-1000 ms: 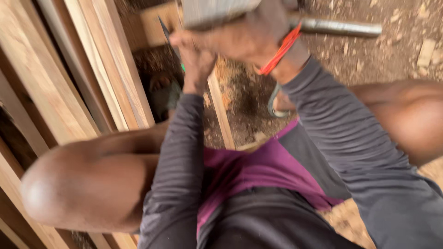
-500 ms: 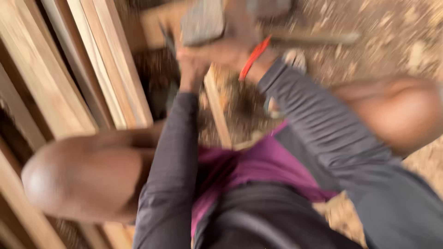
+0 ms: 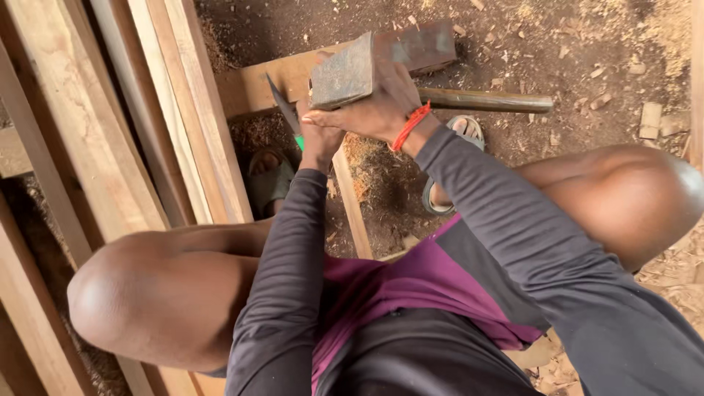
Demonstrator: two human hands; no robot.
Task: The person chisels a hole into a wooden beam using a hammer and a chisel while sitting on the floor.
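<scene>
The heavy block-headed mallet (image 3: 381, 70) has come down since a second ago, when it sat blurred at the top edge of the view; now its grey head rests sharp and steady right above the chisel (image 3: 282, 106), so a blow looks either just landed or about to be repeated. The right hand (image 3: 374, 110) is closed around the mallet just below the head, a red cord at the wrist, while the long handle juts away from the chisel over the dirt. The left hand (image 3: 319, 139) is wrapped tight round the chisel's green grip, directly beneath the mallet, with the dark blade angled up and away from the hand onto the wooden workpiece (image 3: 257, 84). A thin wooden strip (image 3: 352, 202) runs from below the chisel back towards the person's lap. Stacked planks (image 3: 147, 125) lean off to one side of the chisel. There are no containers in view (only loose sawdust and chips scattered on the ground beside the chisel).
</scene>
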